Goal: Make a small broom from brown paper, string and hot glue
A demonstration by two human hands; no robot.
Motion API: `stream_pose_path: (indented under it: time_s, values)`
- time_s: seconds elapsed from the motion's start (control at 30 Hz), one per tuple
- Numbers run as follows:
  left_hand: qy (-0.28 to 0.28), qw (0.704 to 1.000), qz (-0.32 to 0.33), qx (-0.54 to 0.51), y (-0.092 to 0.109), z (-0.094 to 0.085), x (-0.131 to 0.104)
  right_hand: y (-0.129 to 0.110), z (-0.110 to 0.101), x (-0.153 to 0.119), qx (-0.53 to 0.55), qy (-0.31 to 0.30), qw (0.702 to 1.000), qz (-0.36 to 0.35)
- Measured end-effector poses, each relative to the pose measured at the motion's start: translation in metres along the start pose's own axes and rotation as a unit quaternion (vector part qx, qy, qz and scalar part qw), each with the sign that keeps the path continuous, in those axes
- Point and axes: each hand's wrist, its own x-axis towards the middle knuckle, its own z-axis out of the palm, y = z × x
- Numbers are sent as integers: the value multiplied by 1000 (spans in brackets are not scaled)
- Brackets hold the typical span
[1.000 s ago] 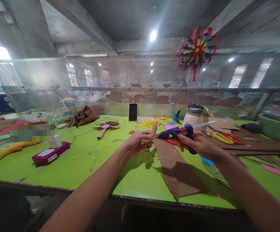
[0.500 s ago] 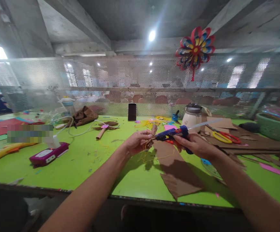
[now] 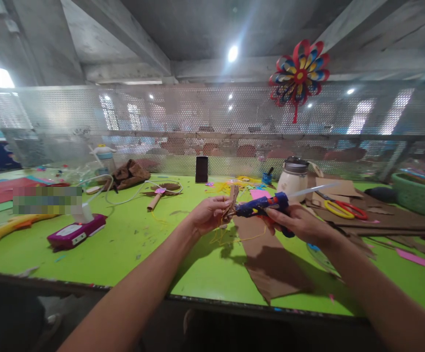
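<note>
My left hand (image 3: 209,213) is closed on a small folded piece of brown cardboard (image 3: 233,195), pinched between thumb and fingers above the table. A thin yellow string (image 3: 247,238) trails below it. In my right hand (image 3: 296,222) is a dark blue glue gun (image 3: 260,206), my fingers wrapped round its handle. A clear glue stick (image 3: 313,189) juts out of its back end. The nozzle points left and is at the cardboard piece; whether it touches cannot be made out. Beneath both hands lies a flat cardboard sheet (image 3: 260,244).
A purple power strip (image 3: 76,232) with a white plug stands at the left. Scissors (image 3: 339,209) and cardboard pieces (image 3: 388,217) lie at the right, near a cream jar (image 3: 292,182) and a green basket (image 3: 417,193). A phone (image 3: 201,169) stands against the mesh partition (image 3: 168,112).
The view has shifted slightly. The glue gun's back has tilted down a little, and the cardboard piece in my left hand has turned slightly. Both hands keep their hold.
</note>
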Motion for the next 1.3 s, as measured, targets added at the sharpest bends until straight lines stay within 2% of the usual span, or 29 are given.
stream_pose_path:
  time_s: [0.23,0.37,0.43,0.53,0.6,0.7,0.77,0.9,1.03,1.3]
  values:
    - [18,1000,7,9,-1,-1,0,1,-1,-2,30,19,999,-8]
    - [57,998,20,4,0,-2,1,7,-1,-1,44,50,998,-9]
    - [89,996,29,3,2,-3,1,12,-2,1,38,86,996,5]
    - [138,990,33,-1,4,-7,3,24,-5,7,-40,181,981,55]
    - [162,986,40,-2,5,-11,4,37,-9,12,-128,238,959,82]
    - [177,983,48,12,5,-15,6,59,-13,17,-268,264,919,120]
    - [188,981,52,22,5,-15,6,74,-12,19,-329,258,896,149]
    - [203,977,62,28,6,-13,5,96,-3,20,-372,217,883,188]
    - [182,980,72,38,8,-12,3,105,2,21,-381,152,899,151]
    - [179,979,67,67,9,-14,3,100,-10,16,-360,75,924,105]
